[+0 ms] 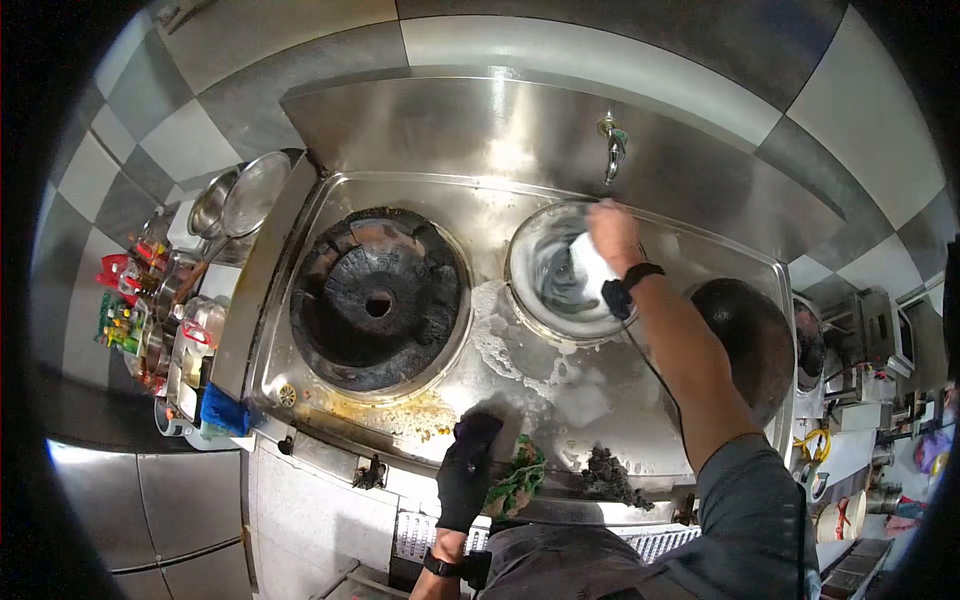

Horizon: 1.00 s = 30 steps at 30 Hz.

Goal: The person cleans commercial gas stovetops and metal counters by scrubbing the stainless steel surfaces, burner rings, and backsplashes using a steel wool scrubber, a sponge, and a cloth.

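My right hand [612, 235], bare and smeared by motion, is closed on a white object [590, 262] whose kind I cannot make out. It is inside a round metal basin [518, 265] set in the steel cooktop, where greyish, foamy liquid [556, 275] swirls. My left hand [466, 478], in a black glove, rests near the cooktop's front edge with its fingers curled; a dark purplish patch at the fingertips is unclear. Beside it lies a crumpled green cloth [518, 478]. Farther right is a dark scouring-mesh clump [610, 478].
Left of the basin sits a blackened wok burner [378, 300]; on the right is a dark wok [740, 335]. A faucet [614, 150] juts from the steel backsplash [450, 125]. Strainers [255, 195], bottles [122, 330] and a blue cloth [225, 410] line the left side.
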Each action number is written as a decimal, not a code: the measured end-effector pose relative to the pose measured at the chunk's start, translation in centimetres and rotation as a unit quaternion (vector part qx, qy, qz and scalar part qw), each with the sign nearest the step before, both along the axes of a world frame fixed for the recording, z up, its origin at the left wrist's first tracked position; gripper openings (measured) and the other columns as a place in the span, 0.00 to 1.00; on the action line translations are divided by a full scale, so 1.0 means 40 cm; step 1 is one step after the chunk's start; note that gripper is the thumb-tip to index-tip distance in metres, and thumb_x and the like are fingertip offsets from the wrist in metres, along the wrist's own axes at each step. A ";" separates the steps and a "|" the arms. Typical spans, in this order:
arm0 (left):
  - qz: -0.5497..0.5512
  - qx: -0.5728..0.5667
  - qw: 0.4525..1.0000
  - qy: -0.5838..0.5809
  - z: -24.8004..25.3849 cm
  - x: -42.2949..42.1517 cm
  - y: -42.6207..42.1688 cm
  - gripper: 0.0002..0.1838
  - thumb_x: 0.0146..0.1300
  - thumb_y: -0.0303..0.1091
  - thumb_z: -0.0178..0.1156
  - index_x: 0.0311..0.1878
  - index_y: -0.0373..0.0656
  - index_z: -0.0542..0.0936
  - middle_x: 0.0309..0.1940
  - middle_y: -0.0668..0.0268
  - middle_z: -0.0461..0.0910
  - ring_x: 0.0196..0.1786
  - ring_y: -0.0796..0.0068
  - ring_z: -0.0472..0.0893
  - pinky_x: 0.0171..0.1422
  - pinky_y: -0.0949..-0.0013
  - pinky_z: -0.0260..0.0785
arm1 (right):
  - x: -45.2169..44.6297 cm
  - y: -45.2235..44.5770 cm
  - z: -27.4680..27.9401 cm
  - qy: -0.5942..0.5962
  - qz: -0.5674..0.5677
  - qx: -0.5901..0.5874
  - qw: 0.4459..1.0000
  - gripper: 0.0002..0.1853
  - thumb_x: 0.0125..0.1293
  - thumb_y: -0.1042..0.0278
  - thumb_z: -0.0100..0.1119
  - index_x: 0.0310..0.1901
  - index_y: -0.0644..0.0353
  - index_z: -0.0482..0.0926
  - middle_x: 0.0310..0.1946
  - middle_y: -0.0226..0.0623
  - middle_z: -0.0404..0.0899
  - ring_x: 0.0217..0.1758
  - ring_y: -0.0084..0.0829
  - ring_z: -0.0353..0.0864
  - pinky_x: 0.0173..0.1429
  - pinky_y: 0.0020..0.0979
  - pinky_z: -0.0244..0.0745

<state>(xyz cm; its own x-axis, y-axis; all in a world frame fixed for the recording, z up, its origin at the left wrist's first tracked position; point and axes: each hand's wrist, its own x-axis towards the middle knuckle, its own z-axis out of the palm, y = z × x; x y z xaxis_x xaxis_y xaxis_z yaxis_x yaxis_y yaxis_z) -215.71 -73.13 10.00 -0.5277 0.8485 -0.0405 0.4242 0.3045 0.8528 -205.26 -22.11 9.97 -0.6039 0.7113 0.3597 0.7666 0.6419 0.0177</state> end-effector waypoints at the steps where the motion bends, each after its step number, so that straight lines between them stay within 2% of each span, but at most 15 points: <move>1: 0.010 -0.006 1.000 -0.017 -0.002 0.000 -0.001 0.16 0.67 0.24 0.62 0.58 0.44 0.85 0.56 0.54 0.86 0.62 0.51 0.82 0.67 0.57 0.74 | 0.059 0.019 0.000 0.002 -0.029 0.013 1.000 0.06 0.62 0.67 0.60 0.37 0.55 0.85 0.39 0.43 0.84 0.45 0.45 0.84 0.49 0.46 0.80; 2: 0.008 -0.007 1.000 -0.021 -0.008 0.002 -0.007 0.16 0.67 0.24 0.62 0.58 0.44 0.85 0.56 0.54 0.86 0.62 0.51 0.82 0.67 0.57 0.74 | 0.122 0.013 -0.014 -0.026 -0.049 0.029 0.998 0.06 0.59 0.69 0.61 0.33 0.58 0.85 0.36 0.46 0.84 0.42 0.47 0.85 0.46 0.48 0.81; 4: -0.010 0.019 0.998 -0.054 -0.023 0.000 -0.008 0.17 0.67 0.25 0.62 0.58 0.44 0.85 0.58 0.54 0.85 0.64 0.52 0.82 0.68 0.57 0.73 | 0.244 -0.024 -0.055 -0.236 0.040 0.140 0.961 0.06 0.60 0.68 0.61 0.32 0.60 0.85 0.35 0.48 0.84 0.43 0.49 0.85 0.47 0.52 0.80; 6: -0.026 0.020 0.999 -0.030 -0.040 0.004 0.014 0.17 0.67 0.26 0.63 0.58 0.44 0.85 0.59 0.55 0.84 0.64 0.51 0.81 0.68 0.56 0.73 | 0.264 -0.116 -0.027 -0.250 -0.004 -0.062 0.966 0.07 0.60 0.67 0.62 0.30 0.59 0.85 0.33 0.48 0.84 0.43 0.51 0.86 0.48 0.53 0.79; 8: -0.042 0.020 0.999 -0.003 -0.053 0.002 0.036 0.16 0.66 0.27 0.64 0.57 0.43 0.85 0.60 0.55 0.84 0.64 0.50 0.81 0.69 0.55 0.72 | 0.283 -0.217 -0.010 -0.132 0.065 -0.144 0.979 0.10 0.61 0.64 0.63 0.31 0.61 0.84 0.33 0.49 0.84 0.43 0.51 0.86 0.48 0.53 0.78; 11: -0.105 0.065 0.985 0.123 -0.045 0.001 0.064 0.16 0.65 0.29 0.65 0.56 0.43 0.85 0.59 0.54 0.84 0.63 0.47 0.80 0.69 0.52 0.72 | 0.251 -0.287 0.049 -0.044 0.055 -0.232 0.970 0.14 0.62 0.59 0.65 0.32 0.64 0.82 0.35 0.50 0.85 0.42 0.51 0.85 0.48 0.52 0.77; 13: -0.133 0.070 0.976 0.155 -0.027 0.001 0.081 0.16 0.63 0.31 0.67 0.54 0.44 0.84 0.55 0.52 0.84 0.62 0.45 0.79 0.68 0.49 0.71 | 0.248 -0.274 0.104 -0.030 0.030 -0.285 0.958 0.17 0.64 0.55 0.65 0.38 0.64 0.84 0.37 0.51 0.85 0.43 0.51 0.85 0.49 0.52 0.76; 16: -0.164 0.097 0.971 0.142 -0.028 0.003 0.090 0.16 0.62 0.32 0.67 0.53 0.43 0.84 0.52 0.51 0.84 0.61 0.45 0.79 0.69 0.48 0.69 | 0.267 -0.265 0.237 0.144 -0.105 -0.339 0.924 0.19 0.66 0.52 0.63 0.49 0.60 0.87 0.37 0.52 0.85 0.42 0.46 0.86 0.47 0.44 0.78; 19: -0.158 0.081 0.963 0.202 -0.064 0.029 0.083 0.15 0.61 0.33 0.67 0.51 0.41 0.85 0.50 0.52 0.84 0.60 0.46 0.79 0.70 0.50 0.69 | 0.332 -0.203 0.352 0.057 -0.073 -0.241 0.966 0.19 0.67 0.52 0.64 0.48 0.61 0.86 0.38 0.48 0.87 0.40 0.41 0.86 0.47 0.40 0.78; 23: -0.182 0.042 0.979 0.079 -0.037 0.060 0.089 0.16 0.65 0.36 0.66 0.53 0.42 0.83 0.50 0.51 0.84 0.59 0.47 0.80 0.68 0.50 0.70 | 0.401 -0.038 0.403 0.087 -0.080 -0.151 0.981 0.18 0.67 0.53 0.64 0.47 0.61 0.87 0.37 0.44 0.87 0.41 0.39 0.87 0.47 0.38 0.79; 25: -0.199 0.072 0.971 0.108 -0.099 0.066 0.090 0.15 0.65 0.36 0.66 0.53 0.42 0.83 0.49 0.53 0.84 0.57 0.48 0.80 0.66 0.51 0.70 | 0.408 -0.033 0.498 0.321 -0.144 -0.220 0.910 0.19 0.67 0.53 0.65 0.45 0.61 0.87 0.36 0.43 0.88 0.43 0.40 0.87 0.50 0.39 0.80; 26: -0.190 0.059 0.975 0.098 -0.080 0.073 0.104 0.15 0.65 0.35 0.66 0.53 0.42 0.83 0.49 0.54 0.83 0.57 0.48 0.80 0.65 0.52 0.70 | 0.432 0.002 0.518 0.322 -0.145 -0.220 0.909 0.19 0.67 0.53 0.65 0.45 0.61 0.87 0.36 0.43 0.88 0.43 0.40 0.87 0.50 0.39 0.80; 27: -0.181 0.048 0.978 0.088 -0.064 0.080 0.118 0.14 0.65 0.34 0.66 0.53 0.42 0.82 0.49 0.54 0.83 0.56 0.49 0.80 0.65 0.52 0.70 | 0.472 0.051 0.543 0.259 -0.119 -0.120 0.951 0.19 0.67 0.53 0.65 0.46 0.61 0.87 0.37 0.43 0.89 0.44 0.42 0.88 0.52 0.39 0.80; 29: -0.162 0.040 0.984 0.068 -0.053 0.094 0.144 0.15 0.64 0.36 0.68 0.52 0.45 0.84 0.50 0.55 0.84 0.55 0.50 0.81 0.65 0.51 0.70 | 0.523 0.094 0.595 0.191 -0.094 -0.014 0.977 0.19 0.66 0.53 0.65 0.46 0.62 0.88 0.38 0.44 0.89 0.44 0.43 0.88 0.54 0.39 0.80; 30: -0.143 0.030 0.988 0.047 -0.047 0.107 0.155 0.15 0.63 0.38 0.69 0.52 0.47 0.86 0.51 0.55 0.86 0.55 0.50 0.82 0.65 0.50 0.70 | 0.536 0.094 0.637 0.238 -0.122 -0.051 0.962 0.19 0.66 0.54 0.66 0.48 0.61 0.88 0.39 0.45 0.89 0.45 0.44 0.88 0.54 0.40 0.80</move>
<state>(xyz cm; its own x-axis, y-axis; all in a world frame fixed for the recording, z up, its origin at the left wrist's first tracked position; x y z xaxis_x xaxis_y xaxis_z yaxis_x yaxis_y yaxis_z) -211.44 -66.92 8.12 -0.2647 0.9630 0.0513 0.5638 0.1114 0.8184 -183.81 -18.35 35.45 -0.1979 0.8576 0.4747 0.8003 0.4210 -0.4269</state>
